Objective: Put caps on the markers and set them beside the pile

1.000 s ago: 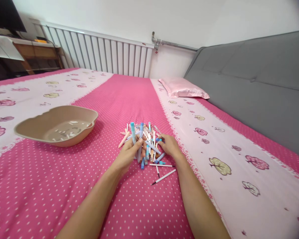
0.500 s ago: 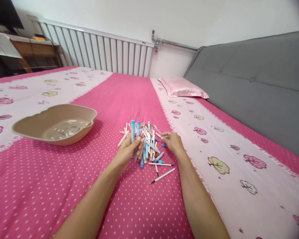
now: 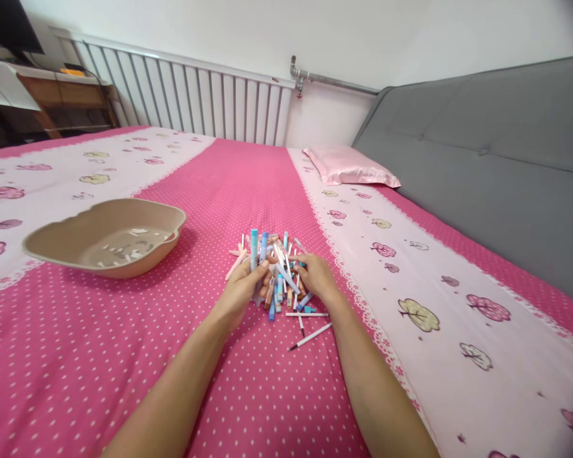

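Observation:
My left hand (image 3: 245,280) is closed round two markers that stand upright, one teal-capped marker (image 3: 254,245) and one blue-capped marker (image 3: 264,245). Its fingers lie against the left side of a loose pile of markers and thin white sticks. My right hand (image 3: 315,275) is over the right side of that pile, fingers bent inward and closed; whatever lies between its fingertips is too small to make out. A lavender marker (image 3: 287,278) lies slantwise between the hands. Nearer to me, a white stick with a dark tip (image 3: 311,337) rests on the sheet.
A beige basin (image 3: 138,270) with several small white pieces inside stands to the left. The pink dotted bedsheet (image 3: 248,184) spreads under everything. A pink pillow (image 3: 351,166) lies at the back right beside a grey padded headboard (image 3: 482,121). A white radiator (image 3: 186,86) lines the wall.
My right hand has moved left, from the pile's right edge in over the pile. My left hand keeps the two upright markers in nearly the same place.

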Demonstrator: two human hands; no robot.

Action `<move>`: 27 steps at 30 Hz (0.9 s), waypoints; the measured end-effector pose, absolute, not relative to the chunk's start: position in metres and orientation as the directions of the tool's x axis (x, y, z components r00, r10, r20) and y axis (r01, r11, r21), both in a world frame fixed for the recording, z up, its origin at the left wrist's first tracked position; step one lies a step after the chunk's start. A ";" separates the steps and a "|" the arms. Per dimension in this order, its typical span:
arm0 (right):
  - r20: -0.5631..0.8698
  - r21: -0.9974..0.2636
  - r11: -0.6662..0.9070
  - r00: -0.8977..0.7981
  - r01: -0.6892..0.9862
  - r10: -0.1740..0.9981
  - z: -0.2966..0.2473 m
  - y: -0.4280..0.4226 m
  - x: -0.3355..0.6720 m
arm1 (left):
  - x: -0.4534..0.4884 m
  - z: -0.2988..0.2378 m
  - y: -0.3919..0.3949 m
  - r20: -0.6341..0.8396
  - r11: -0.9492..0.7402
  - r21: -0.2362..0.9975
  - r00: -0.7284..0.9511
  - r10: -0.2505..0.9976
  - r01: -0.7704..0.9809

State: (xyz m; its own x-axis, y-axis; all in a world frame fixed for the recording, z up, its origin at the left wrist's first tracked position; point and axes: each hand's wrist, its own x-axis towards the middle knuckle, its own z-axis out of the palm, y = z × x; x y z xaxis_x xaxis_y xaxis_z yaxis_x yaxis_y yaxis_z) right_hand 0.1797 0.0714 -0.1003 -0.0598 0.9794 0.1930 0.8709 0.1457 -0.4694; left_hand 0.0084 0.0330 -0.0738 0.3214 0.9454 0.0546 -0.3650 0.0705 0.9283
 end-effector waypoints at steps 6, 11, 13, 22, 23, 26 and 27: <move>0.166 -0.349 0.098 -0.042 0.932 0.985 -0.104 0.072 0.172 | 0.009 -0.073 0.033 0.047 0.083 0.924 0.326 0.944 -0.374; 0.154 -0.342 0.128 -0.079 0.931 0.985 -0.104 0.070 0.173 | 0.009 -0.071 0.031 0.017 0.099 0.923 0.296 0.955 -0.371; 0.166 -0.352 0.151 -0.097 0.924 0.981 -0.104 0.069 0.174 | 0.009 -0.070 0.031 0.011 0.104 0.924 0.296 0.955 -0.367; 0.179 -0.411 0.161 -0.094 0.897 0.979 -0.106 0.069 0.179 | 0.009 -0.067 0.029 0.036 0.082 0.941 0.340 0.940 -0.327; 0.175 -0.416 0.153 -0.086 0.896 0.981 -0.105 0.069 0.179 | 0.009 -0.067 0.029 0.037 0.080 0.942 0.339 0.940 -0.325; 0.144 -0.422 0.142 -0.089 0.895 0.986 -0.100 0.067 0.177 | 0.009 -0.067 0.029 0.038 0.075 0.945 0.336 0.941 -0.317; 0.124 -0.419 0.145 -0.102 0.896 0.987 -0.099 0.066 0.176 | 0.010 -0.068 0.029 0.039 0.074 0.946 0.338 0.940 -0.315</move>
